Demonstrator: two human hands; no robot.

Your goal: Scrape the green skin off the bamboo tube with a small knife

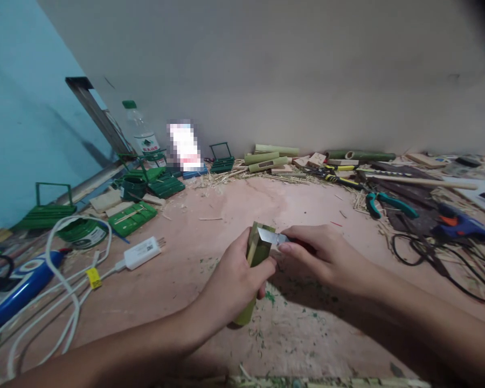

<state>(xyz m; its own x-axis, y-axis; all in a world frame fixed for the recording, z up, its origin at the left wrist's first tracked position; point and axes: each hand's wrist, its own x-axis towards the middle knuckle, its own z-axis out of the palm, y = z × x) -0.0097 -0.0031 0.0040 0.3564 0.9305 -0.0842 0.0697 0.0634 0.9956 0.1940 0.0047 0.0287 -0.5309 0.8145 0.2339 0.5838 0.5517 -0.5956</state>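
Observation:
My left hand (pixel 242 269) is wrapped round a green bamboo piece (pixel 246 315), which stands tilted over the front middle of the wooden table. In my right hand (pixel 323 250) is a carving knife (pixel 269 237); its dark handle is mostly hidden by my fingers. The bright blade lies against the upper end of the bamboo, pointing left. My palm and fingers cover the bamboo's middle. Small green shavings (pixel 270 296) are scattered on the table under and to the right of the bamboo.
White cable with a charger (pixel 141 252) lies left, near green slatted pieces (pixel 132 218) and a water bottle (pixel 145 134). Bamboo tubes (pixel 269 159) line the back wall. On the right are teal-handled pliers (pixel 392 203) and a blue glue gun (pixel 464 223) with a black cord.

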